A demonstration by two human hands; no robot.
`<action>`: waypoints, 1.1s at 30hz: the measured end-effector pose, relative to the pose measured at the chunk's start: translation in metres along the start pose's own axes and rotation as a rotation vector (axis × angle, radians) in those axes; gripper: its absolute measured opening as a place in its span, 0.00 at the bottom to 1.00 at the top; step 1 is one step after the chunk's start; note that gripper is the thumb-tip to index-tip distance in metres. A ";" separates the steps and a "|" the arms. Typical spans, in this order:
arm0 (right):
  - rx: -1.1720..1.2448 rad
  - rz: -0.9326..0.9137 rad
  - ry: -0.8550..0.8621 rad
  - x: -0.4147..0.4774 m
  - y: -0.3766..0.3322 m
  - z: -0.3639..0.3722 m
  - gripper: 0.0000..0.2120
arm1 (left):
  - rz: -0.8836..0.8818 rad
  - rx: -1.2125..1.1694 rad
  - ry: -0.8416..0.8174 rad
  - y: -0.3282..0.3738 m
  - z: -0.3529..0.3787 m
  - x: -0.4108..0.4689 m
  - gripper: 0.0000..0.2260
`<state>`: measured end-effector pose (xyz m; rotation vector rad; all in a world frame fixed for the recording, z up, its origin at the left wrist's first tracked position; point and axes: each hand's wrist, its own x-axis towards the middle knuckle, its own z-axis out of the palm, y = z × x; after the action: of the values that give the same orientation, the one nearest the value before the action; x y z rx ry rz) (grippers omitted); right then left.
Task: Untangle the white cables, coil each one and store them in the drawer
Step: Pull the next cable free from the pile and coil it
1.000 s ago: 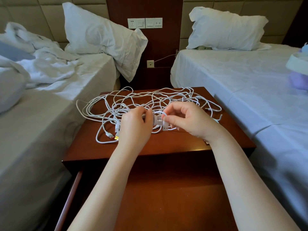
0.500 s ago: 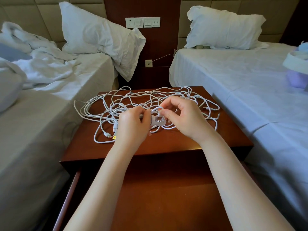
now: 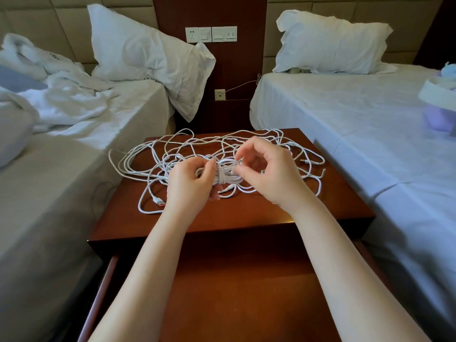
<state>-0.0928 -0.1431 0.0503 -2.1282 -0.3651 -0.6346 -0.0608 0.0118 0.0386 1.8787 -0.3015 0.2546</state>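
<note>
A tangle of white cables (image 3: 158, 159) spreads over the top of the brown nightstand (image 3: 246, 213). Above its middle I hold a small coiled white cable (image 3: 225, 174) wound into a tight bundle. My left hand (image 3: 190, 183) grips the left end of that bundle. My right hand (image 3: 266, 169) pinches the cable end at the bundle's right side between thumb and forefinger. A USB plug (image 3: 158, 201) of the loose tangle lies left of my left wrist. The open drawer (image 3: 246, 304) sits pulled out below the nightstand top, under my forearms.
A bed with rumpled white bedding (image 3: 61, 119) is on the left and a made bed (image 3: 370, 119) on the right, both close to the nightstand. Wall sockets and switches (image 3: 211, 34) are behind. A purple and white object (image 3: 441, 99) lies on the right bed.
The bundle between my hands looks more tightly wound. My right hand has shifted its pinch along the cable end at the bundle's side. The loose tangle has stayed in place.
</note>
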 end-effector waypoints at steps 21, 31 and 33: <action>-0.169 -0.119 -0.055 0.000 0.018 0.001 0.21 | -0.025 0.019 0.037 0.003 0.001 -0.001 0.14; -0.128 -0.205 0.059 0.002 0.024 0.015 0.18 | -0.064 -0.029 0.097 0.004 0.002 0.001 0.13; -0.162 -0.233 0.111 -0.001 0.023 0.018 0.18 | -0.070 -0.008 0.093 0.006 0.000 0.001 0.13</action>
<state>-0.0777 -0.1425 0.0252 -2.2095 -0.5196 -0.9401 -0.0617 0.0096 0.0443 1.8592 -0.1731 0.2923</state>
